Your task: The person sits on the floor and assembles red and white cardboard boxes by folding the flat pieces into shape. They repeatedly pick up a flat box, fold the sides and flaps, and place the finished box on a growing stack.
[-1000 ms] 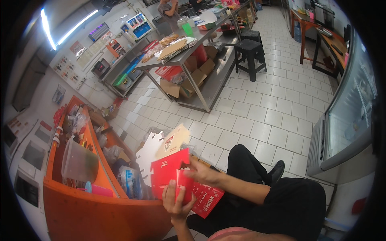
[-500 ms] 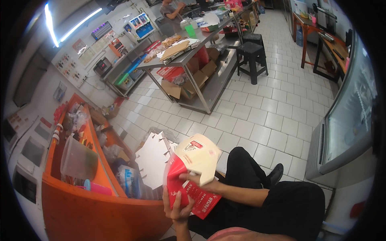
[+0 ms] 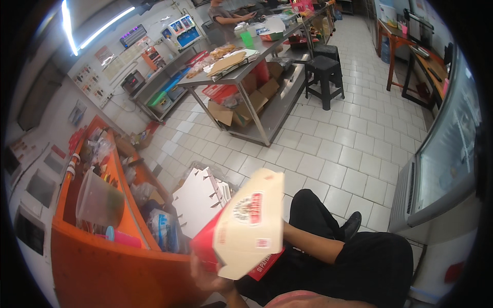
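Note:
A partly folded paper food box (image 3: 251, 226), cream with red sides and a printed emblem, is held up before my lap. My left hand (image 3: 208, 277), somewhat blurred, grips its lower red side from the left. My right forearm reaches in behind the cream panel, which hides that hand and its fingers. Below the box, a red printed carton piece (image 3: 267, 265) rests on my dark trousers. Just beyond the box, on the left, a stack of white notched carton blanks (image 3: 195, 197) lies close by.
At my left stands an orange cabinet (image 3: 118, 272) holding a clear plastic tub (image 3: 100, 200) and a pink cup (image 3: 126, 238). Ahead are a steel table (image 3: 241, 77) and black stools (image 3: 324, 77). A glass-door fridge (image 3: 441, 138) stands right. A person (image 3: 223, 20) is behind the table.
The box has turned so its cream panel faces me and comes lower. My left hand has shifted down and left. My right hand, visible before, is now behind the box.

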Tool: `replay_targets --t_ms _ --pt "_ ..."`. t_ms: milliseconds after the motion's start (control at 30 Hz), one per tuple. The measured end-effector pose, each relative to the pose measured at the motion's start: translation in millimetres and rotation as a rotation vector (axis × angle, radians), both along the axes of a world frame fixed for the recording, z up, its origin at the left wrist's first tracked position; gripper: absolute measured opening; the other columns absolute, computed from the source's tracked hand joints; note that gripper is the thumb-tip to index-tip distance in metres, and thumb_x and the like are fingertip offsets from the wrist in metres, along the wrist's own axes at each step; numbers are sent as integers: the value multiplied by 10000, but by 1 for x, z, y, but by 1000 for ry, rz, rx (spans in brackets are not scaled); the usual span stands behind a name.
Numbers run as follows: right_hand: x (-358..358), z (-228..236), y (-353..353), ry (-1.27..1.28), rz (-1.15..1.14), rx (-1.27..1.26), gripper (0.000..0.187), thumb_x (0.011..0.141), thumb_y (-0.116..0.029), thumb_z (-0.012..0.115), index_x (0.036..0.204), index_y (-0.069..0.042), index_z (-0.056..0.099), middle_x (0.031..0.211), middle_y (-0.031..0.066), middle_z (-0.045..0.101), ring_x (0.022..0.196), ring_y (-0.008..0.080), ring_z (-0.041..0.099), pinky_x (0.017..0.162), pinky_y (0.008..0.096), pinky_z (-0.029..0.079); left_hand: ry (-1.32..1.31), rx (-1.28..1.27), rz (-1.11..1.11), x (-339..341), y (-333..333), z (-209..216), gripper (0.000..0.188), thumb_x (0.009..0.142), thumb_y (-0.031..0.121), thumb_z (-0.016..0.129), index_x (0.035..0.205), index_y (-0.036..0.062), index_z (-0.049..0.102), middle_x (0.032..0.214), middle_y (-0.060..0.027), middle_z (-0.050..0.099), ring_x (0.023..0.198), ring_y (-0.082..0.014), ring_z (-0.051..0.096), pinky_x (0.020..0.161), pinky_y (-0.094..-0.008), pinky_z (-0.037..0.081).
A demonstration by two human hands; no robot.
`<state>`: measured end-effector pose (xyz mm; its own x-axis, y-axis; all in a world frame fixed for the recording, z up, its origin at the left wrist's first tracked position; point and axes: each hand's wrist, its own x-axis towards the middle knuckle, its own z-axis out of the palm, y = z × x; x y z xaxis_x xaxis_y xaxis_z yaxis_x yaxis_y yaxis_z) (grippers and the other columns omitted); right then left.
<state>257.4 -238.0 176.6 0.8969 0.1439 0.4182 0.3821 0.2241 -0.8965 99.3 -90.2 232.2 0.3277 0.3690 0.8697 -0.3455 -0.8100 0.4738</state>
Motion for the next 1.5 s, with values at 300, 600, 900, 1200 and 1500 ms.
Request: replay_targets --t_ms 300,600,900,1200,1500 --pt "-28 18 19 214 665 241 760 1054 -571 312 1589 -48 179 1602 133 285 1495 204 211 1226 365 140 -116 -387 134 13 -39 29 538 905 354 707 1207 -39 500 1234 -238 602 1071 -329 639 866 -430 564" --pt "-10 26 4 257 598 74 351 849 -99 786 1161 25 684 975 44 722 888 121 662 814 271 528 7 -658 -38 3 0 21 485 992 366 557 1251 -29 450 1214 -174 568 1102 -250 588 953 -399 500" --pt "3 27 -19 172 969 -127 242 879 -156 757 1073 -14 735 856 2 721 719 31 596 608 225 462 -30 -835 -3 5 14 20 430 993 323 515 1278 5 467 1261 -152 561 1117 -267 603 985 -404 504" --pt "0 46 -29 103 807 -367 235 956 -239 679 1047 -33 746 865 37 729 761 82 633 685 271 495 89 -697 -69 0 21 15 349 997 291 548 1195 5 531 1159 -126 626 1057 -226 640 898 -354 545" --pt "1 59 -35 -13 571 -385 253 990 -230 614 1040 2 700 826 142 679 754 196 625 730 337 483 127 127 235 -7 23 0 362 872 118 750 1161 -4 571 1093 -143 633 937 -235 629 800 -351 544"
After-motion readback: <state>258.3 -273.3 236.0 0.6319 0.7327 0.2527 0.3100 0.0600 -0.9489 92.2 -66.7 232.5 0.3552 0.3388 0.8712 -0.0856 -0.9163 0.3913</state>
